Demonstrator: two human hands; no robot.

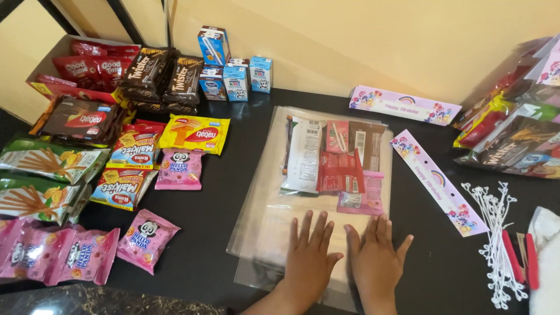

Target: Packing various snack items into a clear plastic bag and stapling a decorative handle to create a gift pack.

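Note:
A clear plastic bag lies flat on the black table, with several snack packets inside its far half. My left hand and my right hand press flat, side by side, on the bag's near end. Fingers of both hands are spread and grip nothing. A pink packet lies just beyond my right fingertips.
Snack packets in rows cover the table's left side, with small milk cartons by the wall. Two pink paper header strips lie right of the bag. White twist ties, red-handled scissors and filled bags sit at right.

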